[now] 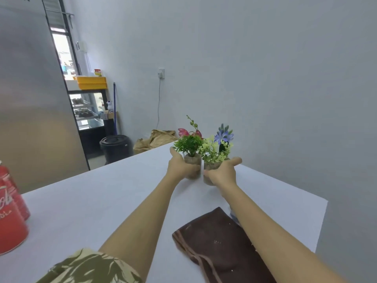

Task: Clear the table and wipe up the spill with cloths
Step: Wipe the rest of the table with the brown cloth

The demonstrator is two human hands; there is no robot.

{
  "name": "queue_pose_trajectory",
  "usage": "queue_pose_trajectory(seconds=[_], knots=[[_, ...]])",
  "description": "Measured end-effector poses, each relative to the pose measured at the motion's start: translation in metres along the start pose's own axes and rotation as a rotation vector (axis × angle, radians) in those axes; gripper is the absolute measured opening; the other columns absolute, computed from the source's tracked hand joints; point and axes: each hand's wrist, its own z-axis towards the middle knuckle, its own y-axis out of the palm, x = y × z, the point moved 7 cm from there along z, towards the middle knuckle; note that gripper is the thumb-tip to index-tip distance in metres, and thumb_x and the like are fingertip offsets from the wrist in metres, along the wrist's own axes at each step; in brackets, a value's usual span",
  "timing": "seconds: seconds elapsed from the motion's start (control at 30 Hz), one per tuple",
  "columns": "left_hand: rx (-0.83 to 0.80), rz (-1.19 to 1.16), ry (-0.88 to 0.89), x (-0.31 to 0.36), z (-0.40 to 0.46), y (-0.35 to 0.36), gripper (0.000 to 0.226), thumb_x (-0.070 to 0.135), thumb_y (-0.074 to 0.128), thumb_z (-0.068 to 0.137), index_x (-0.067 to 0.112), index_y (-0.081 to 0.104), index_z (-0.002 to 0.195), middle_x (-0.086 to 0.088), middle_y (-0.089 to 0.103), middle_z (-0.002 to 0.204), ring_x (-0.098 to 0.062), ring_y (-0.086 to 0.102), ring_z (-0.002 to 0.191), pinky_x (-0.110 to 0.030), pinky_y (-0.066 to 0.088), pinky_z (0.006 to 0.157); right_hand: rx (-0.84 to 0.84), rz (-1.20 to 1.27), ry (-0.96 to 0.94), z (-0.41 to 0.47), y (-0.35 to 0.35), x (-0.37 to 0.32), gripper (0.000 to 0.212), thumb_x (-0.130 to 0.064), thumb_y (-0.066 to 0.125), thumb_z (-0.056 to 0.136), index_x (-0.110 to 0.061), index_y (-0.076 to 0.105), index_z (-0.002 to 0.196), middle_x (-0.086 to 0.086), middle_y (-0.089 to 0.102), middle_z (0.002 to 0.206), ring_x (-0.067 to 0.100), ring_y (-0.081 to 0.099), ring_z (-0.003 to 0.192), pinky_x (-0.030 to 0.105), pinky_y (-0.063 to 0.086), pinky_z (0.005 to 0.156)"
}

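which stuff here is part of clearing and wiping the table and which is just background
Part of the job:
- left hand on the small glass pot with the green plant
- right hand on the small glass pot with the yellow-green plant
- folded brown cloth
- red soda cans
- white table

Background:
- black bin
- yellow trays
- crumpled brown paper bags

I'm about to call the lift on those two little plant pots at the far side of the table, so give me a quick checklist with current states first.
1. Left hand grips the left plant pot: ok, fingers wrap its side.
2. Right hand grips the right plant pot: ok, hand curled round it.
3. Pots upright: ok, both stand straight, close together.
4. Pots off the table yet: cannot tell, their bases are hidden by the hands.
5. Brown cloth at hand for wiping: ok, lying under the right forearm.
6. Red cans clear of the arms: ok, at the table's left edge.
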Motion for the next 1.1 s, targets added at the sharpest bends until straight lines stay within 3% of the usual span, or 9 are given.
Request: queue_pose_trajectory(seconds=[0.1, 0.23, 0.33, 0.4, 0.53, 0.63, 0.73, 0.9, 1.1], knots=[[0.104, -0.096, 0.076, -0.001, 0.006, 0.002, 0.09, 0.018, 0.081, 0.07, 0.013, 0.021, 0.137, -0.007, 0.053, 0.119, -0.023, 0.053, 0.107, -0.031, 0.045, 0.086, 0.049, -0.099, 0.008, 0.005, 0.001, 0.0, 0.083, -0.02, 0.075, 0.077, -0.003, 0.017, 0.134, 0.016, 0.038, 0.136, 0.032, 0.047, 0.12, 0.042, 0.046, 0.096], [0.14, -0.083, 0.046, -0.002, 0.01, 0.001, 0.076, 0.022, 0.082, 0.066, 0.011, 0.036, 0.126, -0.004, 0.054, 0.108, -0.021, 0.052, 0.094, -0.029, 0.043, 0.078, 0.038, -0.305, 0.056, 0.003, 0.0, -0.001, 0.082, -0.037, 0.073, 0.077, -0.004, 0.026, 0.137, 0.017, 0.028, 0.138, 0.034, 0.029, 0.13, 0.041, 0.035, 0.105], [0.187, -0.017, 0.057, -0.001, 0.008, -0.007, 0.063, 0.022, 0.08, 0.065, 0.011, 0.045, 0.117, -0.005, 0.056, 0.106, -0.025, 0.054, 0.098, -0.032, 0.047, 0.08, -0.002, -0.159, 0.034, 0.001, 0.006, 0.001, 0.087, -0.028, 0.079, 0.072, -0.003, 0.023, 0.134, 0.016, 0.038, 0.13, 0.034, 0.04, 0.123, 0.043, 0.044, 0.096], [0.241, 0.011, 0.091, 0.001, 0.001, -0.019, 0.058, 0.023, 0.076, 0.068, 0.013, 0.046, 0.116, -0.004, 0.058, 0.103, -0.026, 0.055, 0.098, -0.035, 0.049, 0.085, -0.054, -0.045, -0.008, -0.006, 0.009, -0.005, 0.082, -0.02, 0.078, 0.074, 0.0, 0.023, 0.131, 0.012, 0.048, 0.118, 0.029, 0.053, 0.109, 0.035, 0.048, 0.082], [0.366, 0.015, 0.107, 0.015, -0.015, -0.07, 0.06, 0.018, 0.075, 0.067, 0.011, 0.045, 0.119, -0.005, 0.055, 0.1, -0.029, 0.057, 0.1, -0.043, 0.051, 0.09, -0.149, -0.079, -0.109, -0.021, 0.017, -0.038, 0.06, -0.022, 0.082, 0.07, 0.002, 0.051, 0.115, 0.008, 0.059, 0.102, 0.023, 0.057, 0.096, 0.028, 0.045, 0.071], [0.458, 0.074, 0.094, 0.02, -0.03, -0.128, 0.065, 0.02, 0.075, 0.07, 0.013, 0.038, 0.124, -0.012, 0.056, 0.107, -0.032, 0.056, 0.101, -0.045, 0.05, 0.09, -0.259, -0.03, -0.192, -0.041, 0.041, -0.07, 0.05, -0.014, 0.086, 0.062, -0.003, 0.063, 0.106, 0.011, 0.066, 0.104, 0.026, 0.06, 0.101, 0.032, 0.05, 0.079], [0.53, 0.124, 0.08, 0.007, -0.051, -0.18, 0.072, 0.025, 0.079, 0.068, 0.022, 0.04, 0.128, -0.007, 0.059, 0.108, -0.028, 0.056, 0.101, -0.043, 0.05, 0.09, -0.389, -0.012, -0.234, -0.066, 0.075, -0.089, 0.051, -0.013, 0.088, 0.057, -0.003, 0.065, 0.102, 0.011, 0.067, 0.102, 0.026, 0.06, 0.1, 0.035, 0.053, 0.079], [0.625, 0.165, -0.081, -0.05, -0.094, -0.238, 0.057, 0.011, 0.079, 0.069, 0.015, 0.05, 0.118, -0.01, 0.062, 0.109, -0.026, 0.054, 0.097, -0.032, 0.044, 0.081, -0.63, -0.225, -0.295, -0.126, 0.132, -0.097, 0.048, -0.024, 0.09, 0.055, -0.009, 0.052, 0.08, 0.003, 0.053, 0.08, 0.021, 0.052, 0.077, 0.025, 0.037, 0.05], [0.706, -0.04, -0.173, -0.095, -0.119, -0.268, 0.039, 0.001, 0.044, 0.094, 0.004, 0.043, 0.134, -0.021, 0.055, 0.124, -0.037, 0.056, 0.108, -0.042, 0.05, 0.084, -0.736, -0.159, -0.346, -0.176, 0.186, -0.085, 0.053, -0.027, 0.088, 0.058, -0.01, 0.065, 0.102, 0.004, 0.066, 0.1, 0.019, 0.062, 0.095, 0.031, 0.053, 0.07]])
